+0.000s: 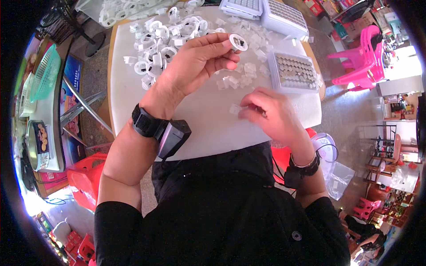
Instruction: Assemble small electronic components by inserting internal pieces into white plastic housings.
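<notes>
Over the far middle of the white table [204,128], my left hand [197,60] pinches a small white plastic ring-shaped part [238,42] with dark bits at its centre. My right hand [273,111], slightly blurred, is lower and to the right, above the near part of the table. Its thumb and fingers are closed on a small clear plastic piece [235,109]. A heap of similar white round parts [157,33] lies to the left of and behind my left hand. Loose clear plastic pieces [249,69] are scattered between the hands and farther back.
A clear tray [275,82] with rows of small round discs stands at the table's right. Stacked trays [266,22] and a clear bin [106,6] of white parts are at the back. A red stool [86,177] is at left, pink chairs [366,62] at right.
</notes>
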Demonstrator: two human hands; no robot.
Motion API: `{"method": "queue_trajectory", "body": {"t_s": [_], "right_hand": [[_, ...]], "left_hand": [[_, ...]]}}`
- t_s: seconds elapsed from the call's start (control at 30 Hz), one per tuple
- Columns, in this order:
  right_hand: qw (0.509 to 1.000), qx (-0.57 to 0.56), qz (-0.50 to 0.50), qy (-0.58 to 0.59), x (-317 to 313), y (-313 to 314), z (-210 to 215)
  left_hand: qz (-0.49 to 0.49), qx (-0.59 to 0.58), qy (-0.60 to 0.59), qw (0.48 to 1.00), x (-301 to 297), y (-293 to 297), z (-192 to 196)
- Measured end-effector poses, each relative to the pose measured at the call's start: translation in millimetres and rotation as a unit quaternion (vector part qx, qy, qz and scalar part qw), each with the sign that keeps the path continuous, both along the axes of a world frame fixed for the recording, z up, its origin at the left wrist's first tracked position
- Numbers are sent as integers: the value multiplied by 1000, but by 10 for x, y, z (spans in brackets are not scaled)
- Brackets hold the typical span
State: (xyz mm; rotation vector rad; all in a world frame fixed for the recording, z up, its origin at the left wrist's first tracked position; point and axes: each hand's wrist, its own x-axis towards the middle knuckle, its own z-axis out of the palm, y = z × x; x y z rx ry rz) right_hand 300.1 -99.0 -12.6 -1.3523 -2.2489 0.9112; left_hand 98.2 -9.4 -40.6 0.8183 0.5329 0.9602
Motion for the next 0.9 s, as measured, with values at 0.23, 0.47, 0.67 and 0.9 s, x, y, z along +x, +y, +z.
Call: {"method": "queue_trajectory", "body": {"t_s": [0.23,0.47,0.67,0.9], "right_hand": [[988,145,23,-42,15,-65,-160],[984,165,-28,60,-5,-103,-140],[970,155,-101,156,-10,-100,-24],[944,210,-155,200,-21,-72,-3]], "left_hand": [[-9,4,30,1000,23,-13,48],[-35,20,8,999,14,24,20],[-44,7,-2,999,21,-22,58],[-57,8,28,998,66,-115,86]]}}
